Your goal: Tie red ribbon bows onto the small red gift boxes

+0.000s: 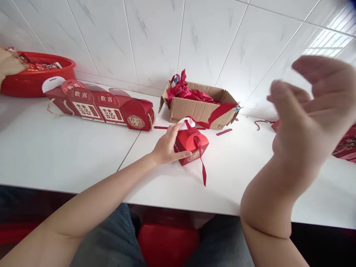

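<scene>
At the far left, a co-worker's hand (pixel 12 63) is over the red basin (pixel 36 82) of wrapped packets, its grip impossible to tell. Next along, a row of red gift boxes (pixel 107 105) with rope handles stands on the white table (pixel 91 148). Now to the middle, and there's the small red box (pixel 190 145), tilted slightly on the tabletop near the cardboard box (pixel 194 111), which brims with crumpled ribbons (pixel 185 92). The left hand (pixel 167 146) has it firmly, thumb across the front, fingers along the side! A red ribbon (pixel 215 115) runs through the top, one tail dangling in front, the other stretching up rightward. A loose strip (pixel 224 132) lies just beside. And out right, up goes the right hand (pixel 319 96), blurred, fingers loosely curled, thumb apart, well clear of the ribbon; red packages (pixel 346 148) lie partly hidden behind that arm.
</scene>
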The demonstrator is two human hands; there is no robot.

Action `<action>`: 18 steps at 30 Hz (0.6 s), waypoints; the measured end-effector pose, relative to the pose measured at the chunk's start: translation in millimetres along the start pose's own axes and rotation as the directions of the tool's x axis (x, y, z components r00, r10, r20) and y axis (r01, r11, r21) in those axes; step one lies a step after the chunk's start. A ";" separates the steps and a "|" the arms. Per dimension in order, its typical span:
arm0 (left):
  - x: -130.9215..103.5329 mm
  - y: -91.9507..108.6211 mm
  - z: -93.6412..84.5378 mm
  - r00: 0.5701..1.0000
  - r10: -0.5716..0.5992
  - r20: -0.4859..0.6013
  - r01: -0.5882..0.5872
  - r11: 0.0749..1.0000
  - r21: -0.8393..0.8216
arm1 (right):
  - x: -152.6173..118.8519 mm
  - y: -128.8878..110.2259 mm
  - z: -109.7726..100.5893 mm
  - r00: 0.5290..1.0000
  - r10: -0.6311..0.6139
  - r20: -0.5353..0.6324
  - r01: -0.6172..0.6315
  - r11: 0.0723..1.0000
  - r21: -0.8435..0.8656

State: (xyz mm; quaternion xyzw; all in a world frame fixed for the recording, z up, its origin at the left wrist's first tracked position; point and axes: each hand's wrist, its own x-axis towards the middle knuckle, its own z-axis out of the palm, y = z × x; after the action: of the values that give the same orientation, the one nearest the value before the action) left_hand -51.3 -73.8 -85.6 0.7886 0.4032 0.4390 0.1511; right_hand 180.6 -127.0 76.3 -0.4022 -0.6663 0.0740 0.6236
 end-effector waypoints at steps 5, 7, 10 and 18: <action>-6.2 12.5 -6.4 0.999 0.000 -0.041 0.001 1.000 0.022 | -18.7 7.2 -6.3 0.779 0.162 0.606 -0.149 0.986 -0.072; -6.4 17.7 -7.7 0.995 0.020 -0.101 -0.028 0.996 -0.085 | -41.6 29.0 -5.5 0.400 0.262 0.878 -0.271 0.949 -0.160; 5.7 21.8 -9.9 0.966 -0.150 -0.210 0.075 0.941 -0.330 | -78.7 76.6 -1.4 0.079 0.429 0.900 -0.373 0.850 -0.373; 59.3 16.8 -21.6 0.768 -0.506 0.394 0.603 0.778 -0.177 | -99.5 131.1 7.9 0.207 0.615 0.761 -0.837 0.514 -0.188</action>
State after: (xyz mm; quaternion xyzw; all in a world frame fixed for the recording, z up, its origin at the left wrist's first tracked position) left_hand -43.3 -41.3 -29.5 0.6616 0.5198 0.2926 0.4544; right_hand 221.6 -99.0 -80.8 -0.5097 -0.5675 0.6081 0.2199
